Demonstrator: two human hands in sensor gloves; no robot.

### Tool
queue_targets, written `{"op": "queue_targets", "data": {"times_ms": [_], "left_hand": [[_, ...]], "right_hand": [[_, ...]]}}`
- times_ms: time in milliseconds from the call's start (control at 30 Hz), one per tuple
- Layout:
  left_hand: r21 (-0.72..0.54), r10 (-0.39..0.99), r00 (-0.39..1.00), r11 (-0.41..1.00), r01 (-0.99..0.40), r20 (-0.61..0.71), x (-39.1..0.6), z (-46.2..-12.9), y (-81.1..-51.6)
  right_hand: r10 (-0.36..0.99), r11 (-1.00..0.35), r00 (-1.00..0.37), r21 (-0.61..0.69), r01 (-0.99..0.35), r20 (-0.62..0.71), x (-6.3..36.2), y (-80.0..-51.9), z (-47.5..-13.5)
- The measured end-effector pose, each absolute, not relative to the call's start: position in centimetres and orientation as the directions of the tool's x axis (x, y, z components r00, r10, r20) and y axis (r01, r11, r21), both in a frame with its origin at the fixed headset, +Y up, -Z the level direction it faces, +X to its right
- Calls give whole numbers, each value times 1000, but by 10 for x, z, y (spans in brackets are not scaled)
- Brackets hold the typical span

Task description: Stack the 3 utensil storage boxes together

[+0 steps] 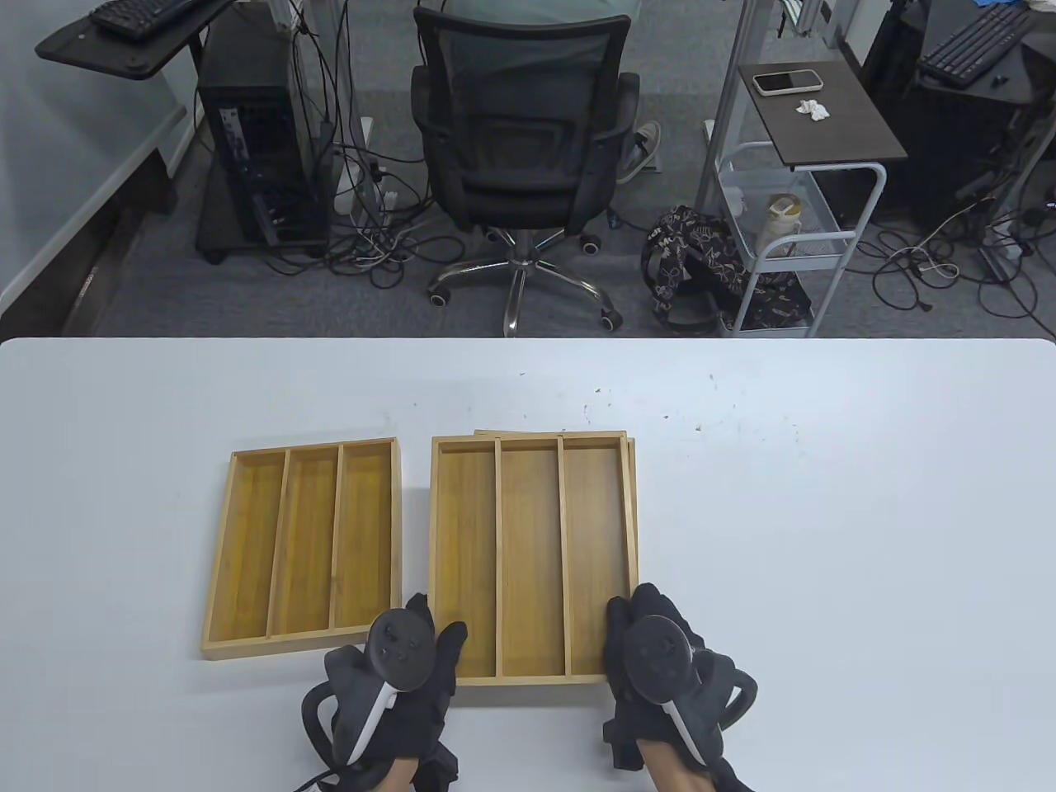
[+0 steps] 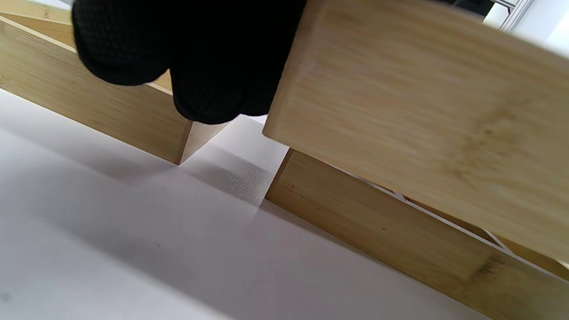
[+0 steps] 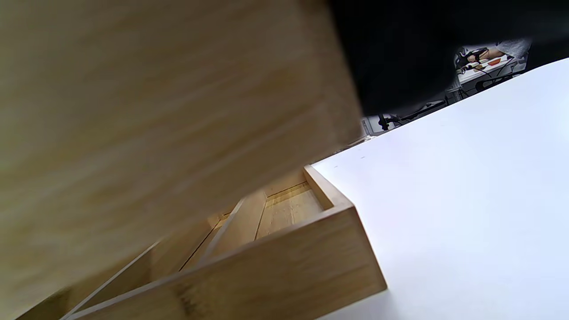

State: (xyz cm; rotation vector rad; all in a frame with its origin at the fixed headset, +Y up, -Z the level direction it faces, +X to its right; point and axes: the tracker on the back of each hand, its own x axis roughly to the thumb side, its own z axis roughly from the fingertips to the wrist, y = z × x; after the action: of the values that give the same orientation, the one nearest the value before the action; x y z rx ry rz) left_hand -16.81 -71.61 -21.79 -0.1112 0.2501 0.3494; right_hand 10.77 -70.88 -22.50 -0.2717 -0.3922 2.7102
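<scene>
Three bamboo three-compartment utensil boxes are in view. The left box (image 1: 305, 544) lies flat on the white table (image 1: 825, 536). Both hands hold the middle box (image 1: 528, 561) by its near corners, just above the third box, whose far and right rims (image 1: 634, 495) peek out beneath. My left hand (image 1: 417, 652) grips the near-left corner and my right hand (image 1: 652, 652) the near-right corner. In the left wrist view the held box (image 2: 422, 133) hovers over the lower box (image 2: 400, 240), with my fingers (image 2: 213, 66) and the left box (image 2: 89, 102) beside them. In the right wrist view the held box (image 3: 155, 111) hangs above the lower box (image 3: 284, 266).
The white table stretches wide to the right (image 3: 466, 200) and in front of the boxes. Beyond its far edge stand an office chair (image 1: 524, 148), a PC tower (image 1: 256, 157) and a small cart (image 1: 792, 223).
</scene>
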Motion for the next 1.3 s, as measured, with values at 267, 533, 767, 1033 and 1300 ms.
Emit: {"op": "queue_targets", "data": {"times_ms": [267,533,767,1033,1300], "left_hand": [[-84,294,918,942,-326,-266,-165,-225,-722],[50,304,924,952,-301,-233,-175,-221,-714],[150,334,917,940,-306,-218,-184,-216,-697],[147,373,852,928,-343,-368,-232,-229,-687],[126,281,776,959,-255,-565,-308,-237,-679]], "right_hand": [[394,-890,-909,-302,-341,-138,111,-714,-222],[424,-876,-899,-303,-376,-110,104,-708,-218],[543,-821,-838,-241,-517,-51,108,-709,-219],[594,-798,-800,-194,-571,-87,126,-726,-225],[592,-806,-791,-118,-580,-154,133,-742,-234]]}}
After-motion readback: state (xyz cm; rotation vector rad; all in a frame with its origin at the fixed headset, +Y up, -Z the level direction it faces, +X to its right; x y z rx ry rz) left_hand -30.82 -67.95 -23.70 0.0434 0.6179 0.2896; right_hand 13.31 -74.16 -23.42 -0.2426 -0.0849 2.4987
